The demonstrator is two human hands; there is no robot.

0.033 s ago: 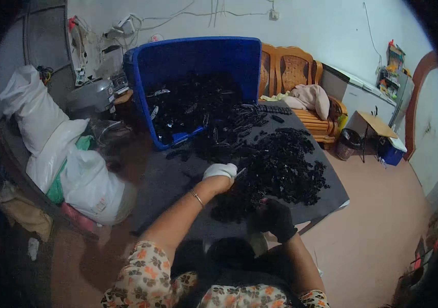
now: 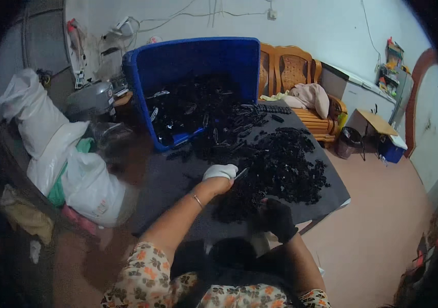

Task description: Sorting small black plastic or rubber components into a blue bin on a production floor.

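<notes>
My left hand (image 2: 220,172), in a white glove, is closed around a thin, pale metal tool (image 2: 241,173) whose tip points at the heap. My right hand (image 2: 276,219), in a black glove, has its fingers curled at the near edge of the heap. What it holds, if anything, is lost against the dark pieces. A heap of small black plastic-looking parts (image 2: 293,159) covers the right half of the grey-topped table (image 2: 165,174). More dark parts spill from a blue bin (image 2: 198,54) tipped on its side at the table's far left.
White sacks (image 2: 93,185) are piled at the left, near a grey machine (image 2: 91,97). A wooden bench (image 2: 296,64) with a pale cloth (image 2: 309,97) stands behind the table. To the right are a dark waste basket (image 2: 350,141), a small folding table (image 2: 375,123) and a blue box (image 2: 392,153).
</notes>
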